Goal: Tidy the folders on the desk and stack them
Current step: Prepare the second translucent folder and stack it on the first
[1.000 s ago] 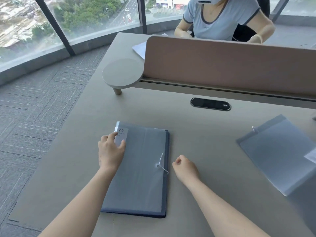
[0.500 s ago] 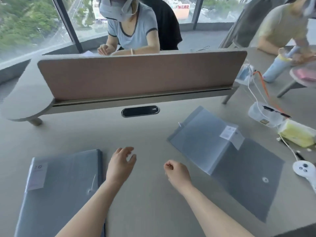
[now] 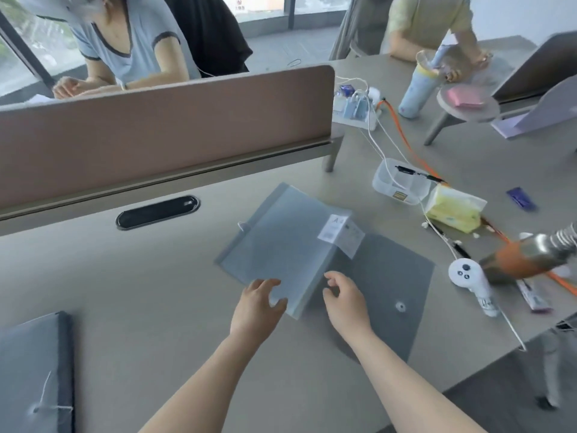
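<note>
Hands shift from closed folder to the open one

While half a second ago both hands hung over bare tabletop (image 3: pixel 131 282), now the left hand (image 3: pixel 256 310) touches the open folder (image 3: pixel 281 245) flap's near edge, fingers spread, grasping nothing; the right hand (image 3: pixel 345 303), loosely curled and empty, rests on the dark cover beside it. Closed folder (image 3: pixel 29 370) lies far left of the left hand. Likely next: close the flap.

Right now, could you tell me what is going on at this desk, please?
A person is tidying grey folders. Both hands, left and right, reach the near edge of an open folder lying mid-desk, its flap spread flat to the right. Neither hand grips it yet. A closed folder lies at the desk's left. Nothing is stacked.
</note>
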Demonstrator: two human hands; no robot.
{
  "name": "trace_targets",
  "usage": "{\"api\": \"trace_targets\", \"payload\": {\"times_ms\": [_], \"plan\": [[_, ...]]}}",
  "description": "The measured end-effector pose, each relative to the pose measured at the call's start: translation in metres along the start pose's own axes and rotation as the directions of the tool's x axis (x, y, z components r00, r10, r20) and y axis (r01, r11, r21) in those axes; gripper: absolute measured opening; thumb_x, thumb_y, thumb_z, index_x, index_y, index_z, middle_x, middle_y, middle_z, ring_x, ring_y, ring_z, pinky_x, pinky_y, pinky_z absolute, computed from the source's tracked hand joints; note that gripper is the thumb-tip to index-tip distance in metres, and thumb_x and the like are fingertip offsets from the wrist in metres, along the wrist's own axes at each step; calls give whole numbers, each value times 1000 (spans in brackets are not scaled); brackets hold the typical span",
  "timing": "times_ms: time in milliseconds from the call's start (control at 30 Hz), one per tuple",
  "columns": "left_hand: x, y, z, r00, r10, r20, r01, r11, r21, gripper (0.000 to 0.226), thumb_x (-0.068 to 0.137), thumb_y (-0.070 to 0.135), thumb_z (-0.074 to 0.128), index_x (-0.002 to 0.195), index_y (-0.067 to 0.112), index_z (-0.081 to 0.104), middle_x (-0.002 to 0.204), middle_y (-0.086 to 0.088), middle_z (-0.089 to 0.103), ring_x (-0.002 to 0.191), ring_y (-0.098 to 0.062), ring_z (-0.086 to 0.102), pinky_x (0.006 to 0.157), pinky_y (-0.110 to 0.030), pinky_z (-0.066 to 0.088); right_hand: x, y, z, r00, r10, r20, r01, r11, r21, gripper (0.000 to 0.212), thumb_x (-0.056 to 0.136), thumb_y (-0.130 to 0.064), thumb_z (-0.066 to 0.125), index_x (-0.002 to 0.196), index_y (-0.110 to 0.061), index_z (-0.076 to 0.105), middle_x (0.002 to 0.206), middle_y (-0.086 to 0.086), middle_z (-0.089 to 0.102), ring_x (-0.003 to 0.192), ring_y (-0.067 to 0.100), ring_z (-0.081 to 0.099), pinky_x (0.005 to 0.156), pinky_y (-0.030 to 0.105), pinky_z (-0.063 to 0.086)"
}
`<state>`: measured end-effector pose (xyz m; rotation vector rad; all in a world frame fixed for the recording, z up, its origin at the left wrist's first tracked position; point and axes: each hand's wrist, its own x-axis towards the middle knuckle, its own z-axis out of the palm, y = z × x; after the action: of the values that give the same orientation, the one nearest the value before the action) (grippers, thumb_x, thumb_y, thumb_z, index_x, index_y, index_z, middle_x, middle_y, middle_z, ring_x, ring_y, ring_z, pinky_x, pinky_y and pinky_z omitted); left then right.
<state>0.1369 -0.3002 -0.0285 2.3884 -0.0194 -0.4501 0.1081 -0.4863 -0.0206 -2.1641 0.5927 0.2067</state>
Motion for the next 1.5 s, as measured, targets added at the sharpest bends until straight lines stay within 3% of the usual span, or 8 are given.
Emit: {"api": "trace_targets", "payload": {"times_ms": [133,300,433,700,967,1333,1500], "plan": [[10,25,29,998,10,68,-16,997,77,56,89,38,63,142,26,49,146,6,45,134,-20,38,106,-33,38,23,19,-29,999,8,-41,-9,1000,-23,43,94,-13,51,137,-23,51,139,-3,50,125,18,52,95,25,38],[21,43,53,994,-16,110,-1,988,156,66,89,44,61,148,27,37,155,5,33,140,-21,29,112,-36,33,49,32,-53,999,34,-41,-36,999,-41,49,95,-16,48,143,-27,42,149,-7,39,125,18,51,95,26,37],[30,51,64,994,-5,109,-20,973,229,69,90,45,60,150,26,32,161,1,22,147,-22,18,116,-36,24,70,36,-64,999,32,-14,-33,998,-60,54,96,-17,46,148,-27,35,156,-10,29,134,17,43,104,32,37],[43,56,79,995,-5,101,-27,949,313,72,92,43,57,153,31,22,165,1,9,152,-24,4,121,-36,11,119,25,-73,999,32,29,-29,992,-120,65,96,-20,47,155,-26,20,165,-8,10,146,18,27,112,35,30],[46,55,82,996,-21,85,-10,938,347,71,91,45,57,152,34,22,165,4,9,152,-22,3,121,-35,8,160,10,-74,998,7,63,0,994,-107,66,96,-20,47,155,-21,20,164,-5,13,148,16,24,114,34,26],[47,54,81,997,-35,70,8,935,354,72,90,50,57,152,35,24,165,6,10,152,-21,5,121,-35,8,180,3,-68,997,64,37,-61,993,-99,59,95,-21,46,151,-15,29,156,2,27,134,25,42,101,36,38],[50,59,80,996,-56,69,29,939,343,78,86,53,59,152,34,22,164,7,11,150,-21,10,120,-36,12,185,-7,-75,997,60,-39,-64,993,-97,41,94,-23,47,135,-17,50,135,5,42,103,28,56,81,30,37]]}}
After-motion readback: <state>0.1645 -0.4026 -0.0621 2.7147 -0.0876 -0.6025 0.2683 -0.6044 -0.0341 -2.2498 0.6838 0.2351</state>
